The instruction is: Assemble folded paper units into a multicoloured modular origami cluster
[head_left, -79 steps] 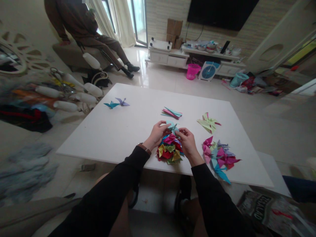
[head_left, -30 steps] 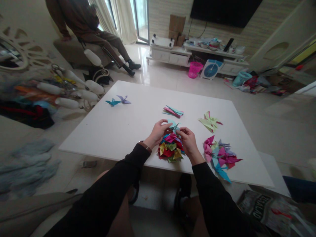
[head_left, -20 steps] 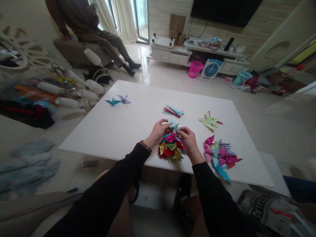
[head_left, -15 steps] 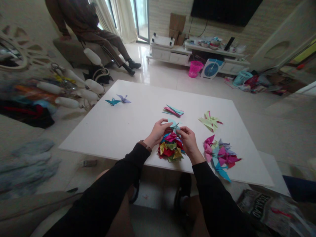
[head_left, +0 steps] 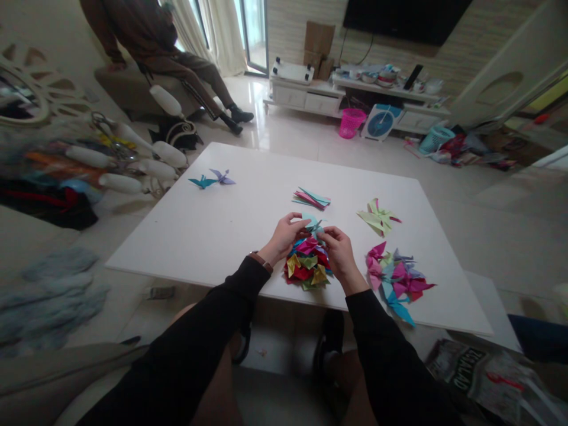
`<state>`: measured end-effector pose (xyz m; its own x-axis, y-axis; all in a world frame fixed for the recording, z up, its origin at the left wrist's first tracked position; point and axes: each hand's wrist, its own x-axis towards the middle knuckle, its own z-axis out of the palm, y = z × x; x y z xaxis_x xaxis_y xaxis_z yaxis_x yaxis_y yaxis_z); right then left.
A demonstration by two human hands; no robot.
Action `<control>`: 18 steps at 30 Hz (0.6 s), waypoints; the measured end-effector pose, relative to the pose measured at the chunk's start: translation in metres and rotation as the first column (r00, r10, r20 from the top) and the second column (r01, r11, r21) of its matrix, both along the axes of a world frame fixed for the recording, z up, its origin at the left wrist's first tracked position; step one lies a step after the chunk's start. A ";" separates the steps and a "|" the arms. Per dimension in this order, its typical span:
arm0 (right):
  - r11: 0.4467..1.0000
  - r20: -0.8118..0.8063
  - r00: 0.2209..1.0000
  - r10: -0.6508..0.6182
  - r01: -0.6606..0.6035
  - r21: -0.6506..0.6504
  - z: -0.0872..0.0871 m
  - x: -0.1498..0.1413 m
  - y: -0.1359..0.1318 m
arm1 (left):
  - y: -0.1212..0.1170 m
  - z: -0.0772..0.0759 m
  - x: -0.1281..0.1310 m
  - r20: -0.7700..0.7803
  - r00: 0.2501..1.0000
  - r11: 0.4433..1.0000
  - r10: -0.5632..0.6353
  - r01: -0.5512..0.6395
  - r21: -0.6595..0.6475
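Observation:
Between both hands is a light-blue paper crane (head_left: pixel 312 221), held above a heap of colourful folded paper (head_left: pixel 307 260) near the table's front edge. My left hand (head_left: pixel 286 234) pinches one wing with thumb and fingers. On the opposite side, my right hand (head_left: pixel 339 245) is closed on the crane's other wing, and its fingers partly hide the paper. Just beyond the hands lies a bundle of narrow folded paper pieces (head_left: pixel 312 199) in pink and blue. A pile of finished-looking cranes (head_left: pixel 397 278) sits right of my right hand.
Pale green folded papers (head_left: pixel 378 217) lie at the table's right. A teal crane (head_left: pixel 203 182) and a lilac crane (head_left: pixel 223 177) rest at the far left of the white table (head_left: pixel 186 236). Lamp shades (head_left: pixel 166 155) stand beside its left edge. A person (head_left: pixel 177 65) sits beyond.
The hands and the light-blue crane stay in nearly the same place. No clear movement of the other papers shows.

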<state>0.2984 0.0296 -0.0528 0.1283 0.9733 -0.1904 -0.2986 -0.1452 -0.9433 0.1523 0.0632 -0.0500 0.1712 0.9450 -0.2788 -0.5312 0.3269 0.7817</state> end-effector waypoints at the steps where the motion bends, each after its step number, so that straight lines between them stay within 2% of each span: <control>1: 1.000 0.007 1.000 -0.001 0.001 0.003 0.000 0.000 0.000 | 0.000 0.000 0.000 0.001 1.000 1.000 0.001 -0.001 0.001; 18: 1.000 0.001 1.000 -0.001 0.001 0.013 -0.001 0.000 0.000 | 0.000 -0.001 0.000 -0.013 1.000 1.000 -0.010 0.010 0.001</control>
